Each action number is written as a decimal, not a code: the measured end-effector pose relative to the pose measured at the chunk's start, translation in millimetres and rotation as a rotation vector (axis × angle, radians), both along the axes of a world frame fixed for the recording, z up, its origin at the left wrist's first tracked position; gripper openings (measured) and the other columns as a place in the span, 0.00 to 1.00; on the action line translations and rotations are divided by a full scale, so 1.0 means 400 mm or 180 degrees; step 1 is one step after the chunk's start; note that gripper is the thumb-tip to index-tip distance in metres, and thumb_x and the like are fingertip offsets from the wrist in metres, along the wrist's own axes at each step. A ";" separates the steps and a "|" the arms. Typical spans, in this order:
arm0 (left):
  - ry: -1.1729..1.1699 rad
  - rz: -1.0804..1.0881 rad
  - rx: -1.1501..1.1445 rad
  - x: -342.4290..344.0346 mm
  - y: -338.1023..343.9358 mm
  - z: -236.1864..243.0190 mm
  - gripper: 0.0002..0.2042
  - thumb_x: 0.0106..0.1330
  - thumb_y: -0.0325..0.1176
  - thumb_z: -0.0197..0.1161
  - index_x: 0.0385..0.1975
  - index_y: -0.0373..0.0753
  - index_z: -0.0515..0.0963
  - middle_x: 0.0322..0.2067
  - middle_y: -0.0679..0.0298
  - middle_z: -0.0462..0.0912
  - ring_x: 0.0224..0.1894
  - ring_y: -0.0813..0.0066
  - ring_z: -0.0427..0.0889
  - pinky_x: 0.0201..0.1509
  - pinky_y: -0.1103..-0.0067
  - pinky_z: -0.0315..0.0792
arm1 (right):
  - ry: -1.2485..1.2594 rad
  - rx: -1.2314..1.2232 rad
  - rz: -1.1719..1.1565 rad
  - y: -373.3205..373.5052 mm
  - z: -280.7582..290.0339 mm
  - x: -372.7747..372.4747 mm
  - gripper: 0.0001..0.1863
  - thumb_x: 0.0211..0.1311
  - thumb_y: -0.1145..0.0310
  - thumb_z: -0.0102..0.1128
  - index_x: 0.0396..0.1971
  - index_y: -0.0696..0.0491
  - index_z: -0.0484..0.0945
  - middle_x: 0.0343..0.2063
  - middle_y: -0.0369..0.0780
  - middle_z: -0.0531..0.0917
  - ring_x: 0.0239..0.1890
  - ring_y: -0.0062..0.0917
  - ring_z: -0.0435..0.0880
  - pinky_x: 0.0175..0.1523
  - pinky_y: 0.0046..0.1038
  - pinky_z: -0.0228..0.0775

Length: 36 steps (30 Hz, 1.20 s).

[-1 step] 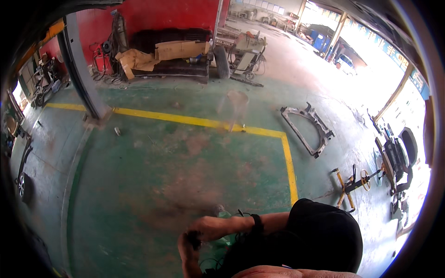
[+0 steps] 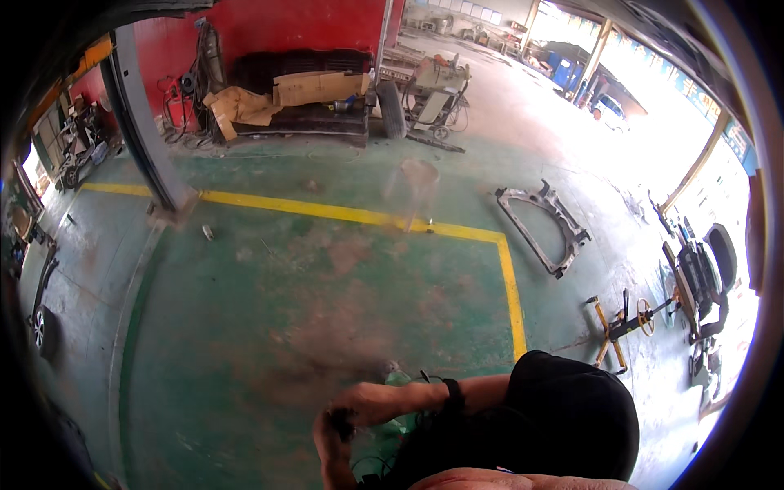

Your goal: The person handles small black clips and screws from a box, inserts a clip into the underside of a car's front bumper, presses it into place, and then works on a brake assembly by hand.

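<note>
At the bottom centre, my right hand [image 2: 363, 402] reaches leftward from a dark sleeve, a black band on its wrist. Just below it is my left hand [image 2: 331, 437], raised from the lower edge. The two hands are together, fingers curled at a small dark thing [image 2: 341, 420] that I cannot make out. A translucent green item [image 2: 398, 379] and black cables [image 2: 371, 465] show beside and behind my wrists, partly hidden by my arms.
Yellow lines [image 2: 302, 208] cross the green floor. A metal frame [image 2: 532, 232] and yellow wheeled stand [image 2: 608, 331] lie right. A grey post [image 2: 147, 139] rises left. A bench with cardboard [image 2: 318, 88], a tyre [image 2: 390, 110] and a machine [image 2: 437, 90] stand behind.
</note>
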<state>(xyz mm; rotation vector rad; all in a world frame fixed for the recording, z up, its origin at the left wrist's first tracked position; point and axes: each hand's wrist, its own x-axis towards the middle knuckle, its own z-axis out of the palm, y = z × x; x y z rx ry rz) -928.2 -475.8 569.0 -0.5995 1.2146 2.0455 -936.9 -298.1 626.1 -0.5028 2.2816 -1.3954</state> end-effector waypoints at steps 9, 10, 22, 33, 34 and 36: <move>0.0082 0.0149 -0.0074 -0.086 0.155 -0.049 0.11 0.70 0.35 0.53 0.34 0.34 0.77 0.22 0.62 0.76 0.18 0.73 0.73 0.17 0.78 0.61 | -0.0114 -0.0298 -0.0224 0.241 0.069 -0.151 0.14 0.66 0.63 0.60 0.44 0.57 0.79 0.34 0.49 0.84 0.37 0.44 0.84 0.43 0.39 0.76; 0.0028 0.0131 -0.0060 -0.101 0.189 -0.067 0.11 0.69 0.34 0.53 0.34 0.33 0.77 0.21 0.61 0.76 0.18 0.72 0.73 0.16 0.78 0.60 | 0.0103 -0.0108 -0.0227 0.297 0.074 -0.190 0.13 0.66 0.63 0.60 0.44 0.56 0.79 0.34 0.49 0.84 0.37 0.43 0.85 0.43 0.38 0.76; 0.0067 0.0474 0.0437 -0.246 0.592 0.051 0.10 0.69 0.34 0.54 0.32 0.33 0.75 0.22 0.59 0.74 0.16 0.74 0.68 0.16 0.80 0.55 | 0.1734 -0.2485 -0.1313 0.809 0.764 -0.791 0.22 0.73 0.51 0.54 0.31 0.56 0.79 0.22 0.36 0.80 0.21 0.17 0.76 0.26 0.22 0.66; 0.0012 0.0989 -0.0107 -0.295 0.537 -0.025 0.12 0.70 0.37 0.53 0.34 0.34 0.76 0.22 0.60 0.75 0.18 0.74 0.69 0.17 0.80 0.57 | 0.0324 -0.4349 0.0581 0.779 1.033 -0.963 0.18 0.70 0.50 0.58 0.29 0.49 0.77 0.22 0.28 0.77 0.20 0.13 0.70 0.20 0.14 0.58; 0.0111 0.0956 -0.0071 -0.304 0.541 -0.025 0.12 0.71 0.38 0.53 0.35 0.34 0.76 0.22 0.60 0.75 0.18 0.73 0.69 0.17 0.80 0.57 | 0.0342 -0.4351 0.0574 0.789 1.035 -0.966 0.18 0.70 0.50 0.58 0.29 0.49 0.77 0.21 0.28 0.77 0.19 0.13 0.69 0.20 0.13 0.58; 0.0071 0.0624 -0.0412 -0.318 0.552 -0.017 0.13 0.73 0.42 0.54 0.35 0.38 0.78 0.26 0.65 0.75 0.27 0.74 0.71 0.30 0.75 0.65 | 0.0496 -0.4313 0.0644 0.814 1.027 -0.982 0.18 0.70 0.50 0.58 0.30 0.50 0.77 0.22 0.29 0.76 0.20 0.14 0.69 0.21 0.15 0.58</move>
